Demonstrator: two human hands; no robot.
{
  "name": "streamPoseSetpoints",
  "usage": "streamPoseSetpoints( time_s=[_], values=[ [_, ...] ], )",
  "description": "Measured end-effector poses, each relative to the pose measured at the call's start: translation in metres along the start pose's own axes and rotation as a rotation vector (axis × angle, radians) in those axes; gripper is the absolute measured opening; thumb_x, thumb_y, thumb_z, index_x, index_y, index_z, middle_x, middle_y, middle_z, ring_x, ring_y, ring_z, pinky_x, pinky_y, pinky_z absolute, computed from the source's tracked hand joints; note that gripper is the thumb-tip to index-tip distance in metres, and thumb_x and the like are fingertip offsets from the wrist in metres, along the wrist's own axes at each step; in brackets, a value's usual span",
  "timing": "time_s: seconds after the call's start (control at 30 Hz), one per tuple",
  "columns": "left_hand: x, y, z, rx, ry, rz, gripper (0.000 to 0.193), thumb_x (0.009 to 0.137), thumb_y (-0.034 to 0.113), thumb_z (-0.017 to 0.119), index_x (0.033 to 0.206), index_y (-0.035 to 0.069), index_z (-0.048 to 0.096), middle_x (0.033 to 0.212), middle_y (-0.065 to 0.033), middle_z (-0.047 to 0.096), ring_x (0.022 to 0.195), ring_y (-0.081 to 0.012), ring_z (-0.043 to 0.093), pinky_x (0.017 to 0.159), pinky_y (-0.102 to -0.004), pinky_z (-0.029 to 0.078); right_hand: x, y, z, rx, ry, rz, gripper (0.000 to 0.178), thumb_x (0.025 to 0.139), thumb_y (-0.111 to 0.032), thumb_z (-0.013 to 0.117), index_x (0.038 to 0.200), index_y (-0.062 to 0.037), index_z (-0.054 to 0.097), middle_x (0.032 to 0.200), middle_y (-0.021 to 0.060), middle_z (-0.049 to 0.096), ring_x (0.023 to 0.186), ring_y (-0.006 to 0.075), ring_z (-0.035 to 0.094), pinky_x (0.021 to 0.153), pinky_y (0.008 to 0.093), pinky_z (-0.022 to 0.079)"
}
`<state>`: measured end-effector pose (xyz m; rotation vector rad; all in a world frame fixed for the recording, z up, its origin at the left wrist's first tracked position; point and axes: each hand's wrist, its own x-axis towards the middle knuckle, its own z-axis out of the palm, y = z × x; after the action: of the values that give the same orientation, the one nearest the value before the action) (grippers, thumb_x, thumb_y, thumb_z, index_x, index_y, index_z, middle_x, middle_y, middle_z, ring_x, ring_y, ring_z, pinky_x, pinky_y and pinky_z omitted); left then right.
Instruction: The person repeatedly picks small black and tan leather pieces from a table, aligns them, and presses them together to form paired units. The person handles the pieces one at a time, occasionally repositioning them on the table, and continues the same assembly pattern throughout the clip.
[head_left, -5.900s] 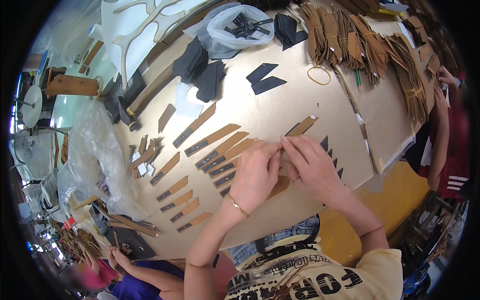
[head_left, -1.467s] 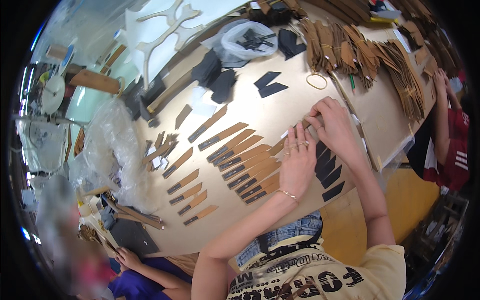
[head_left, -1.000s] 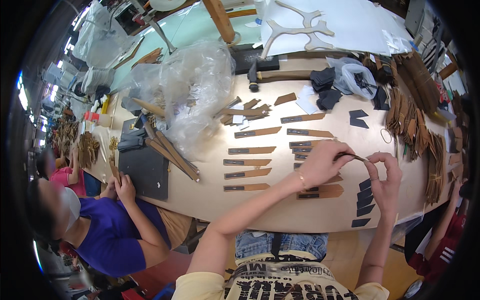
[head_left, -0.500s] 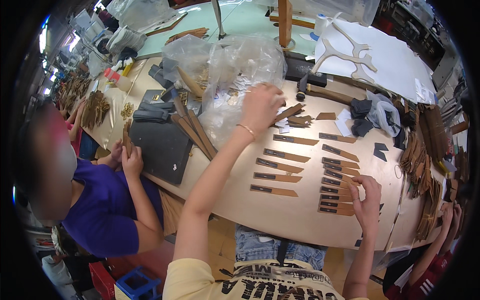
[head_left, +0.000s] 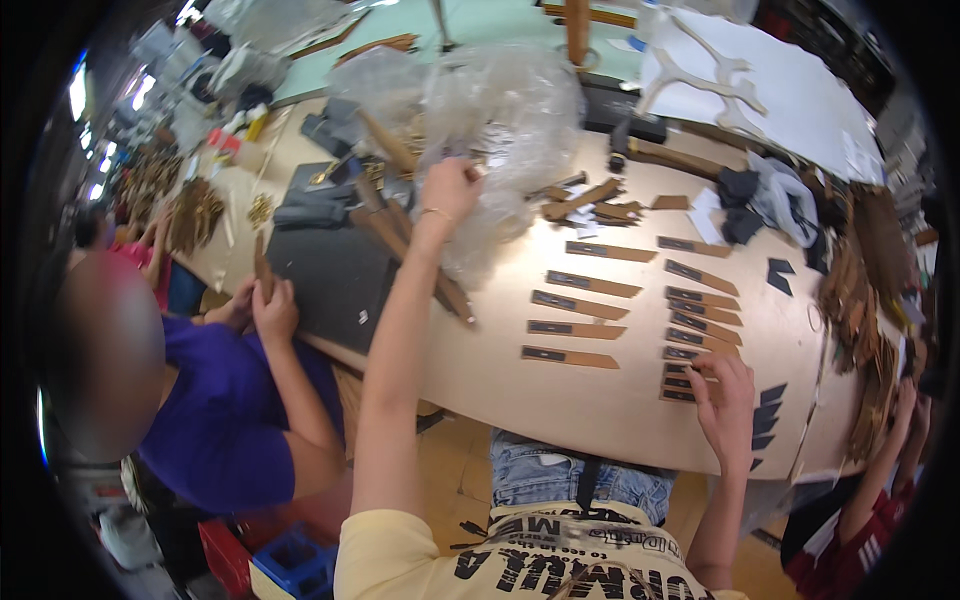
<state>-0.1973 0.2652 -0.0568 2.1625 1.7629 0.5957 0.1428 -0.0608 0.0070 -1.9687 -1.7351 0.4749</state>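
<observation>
Out at arm's length, my left hand (head_left: pixel 450 192) is at the clear plastic bag (head_left: pixel 510 120), its fingers curled in and slightly blurred. What it grips is hidden. My right hand (head_left: pixel 726 402) hovers over the lower end of the right column, with thumb and fingertips drawn together. I cannot make out anything between them. Brown leather strips with slanted ends and a dark patch lie in two columns: a left column strip (head_left: pixel 578 358) and an upper right column strip (head_left: pixel 692 246) are among them. Small black pieces (head_left: pixel 766 425) lie in a row right of my right hand.
A hammer (head_left: pixel 680 158) and loose brown scraps (head_left: pixel 605 203) lie beyond the columns. A black board (head_left: pixel 330 285) is at left, beside a co-worker in a purple shirt (head_left: pixel 235 410) holding a brown strip. Bundled brown strips (head_left: pixel 850 310) crowd the right edge.
My left hand has moved left, from beside the brown scraps to the plastic bag, and its fingers are more curled. My right hand stays near the lower strips. The view has shifted slightly.
</observation>
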Motion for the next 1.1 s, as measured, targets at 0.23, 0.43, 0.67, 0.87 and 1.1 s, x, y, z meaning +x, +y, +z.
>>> streamPoseSetpoints(
  time_s=[0.23,0.43,0.67,0.87,1.1],
  values=[
    [-0.021,0.034,-0.019,0.159,0.416,0.057,0.019,0.088,0.023,0.070,0.095,0.007,0.076,0.082,-0.0167,0.071,0.076,-0.0367,0.068,0.072,-0.0441,0.054,-0.001,-0.006,0.007,0.032,-0.007,-0.013,0.014,0.087,-0.009,0.069,0.099,-0.0051,0.063,0.100,0.0098,0.063,0.098,0.0287,0.057,0.091,0.0377,0.039],
    [-0.069,0.086,-0.047,-0.372,0.427,0.074,0.017,0.092,0.010,0.065,0.104,0.004,0.074,0.086,-0.0065,0.072,0.066,-0.0157,0.062,0.065,-0.0301,0.051,-0.002,-0.005,0.004,0.056,0.054,-0.056,0.014,0.088,-0.010,0.069,0.099,-0.0048,0.063,0.097,0.0099,0.063,0.097,0.0284,0.057,0.089,0.0380,0.039],
    [-0.218,0.185,0.001,-0.899,-0.446,0.069,0.016,0.094,0.007,0.062,0.107,0.004,0.072,0.089,-0.0051,0.071,0.073,-0.0109,0.060,0.067,-0.0260,0.049,-0.014,-0.004,0.015,0.400,0.007,0.093,0.015,0.088,-0.008,0.070,0.101,-0.0004,0.066,0.095,0.0084,0.065,0.086,0.0198,0.061,0.077,0.0299,0.048],
    [-0.267,0.218,0.037,-0.921,-0.325,0.050,0.011,0.094,0.007,0.062,0.103,0.003,0.067,0.093,-0.0092,0.066,0.081,-0.0173,0.063,0.071,-0.0278,0.049,-0.032,-0.001,0.031,0.849,0.001,0.225,0.014,0.092,-0.009,0.067,0.101,0.0020,0.064,0.090,0.0029,0.064,0.081,0.0102,0.057,0.074,0.0259,0.047],
    [-0.271,0.154,0.020,-1.044,0.023,-0.284,0.025,0.102,0.011,0.053,0.126,0.004,0.053,0.096,-0.0060,0.066,0.083,-0.0105,0.060,0.076,-0.0252,0.051,-0.008,-0.032,0.048,0.749,-0.088,0.088,0.013,0.090,-0.008,0.069,0.097,0.0015,0.065,0.085,0.0052,0.065,0.076,0.0126,0.059,0.070,0.0265,0.048]
  ],
)
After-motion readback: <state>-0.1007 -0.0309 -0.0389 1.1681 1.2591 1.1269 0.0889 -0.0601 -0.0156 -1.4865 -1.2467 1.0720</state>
